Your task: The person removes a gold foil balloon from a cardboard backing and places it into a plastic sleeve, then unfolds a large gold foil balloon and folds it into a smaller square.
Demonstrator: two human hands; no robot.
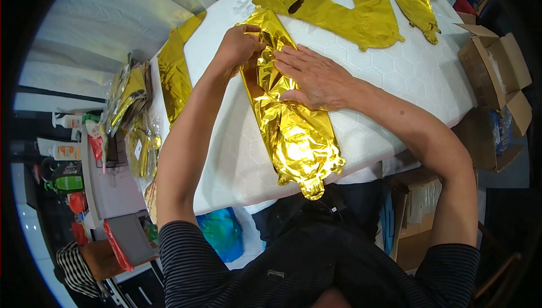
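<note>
A shiny gold foil piece [299, 144] lies lengthwise on the white padded table [226, 161], its scalloped end reaching the near edge. My left hand [243, 45] is at its upper left edge, fingers curled and pressed together on the foil. My right hand [319, 76] lies flat on the middle of the foil with its fingers stretched out. Farther back, a flat gold foil shape [367, 20] with an opening in it is spread on the table. Another gold foil piece [174, 71] hangs over the left edge.
Bagged gold foil packs [129, 96] are at the left, near a shelf [107, 178] with bottles and a red packet. Open cardboard boxes [483, 68] stand at the right. A blue-green bag [222, 234] is below the table's front edge. A white curtain hangs behind.
</note>
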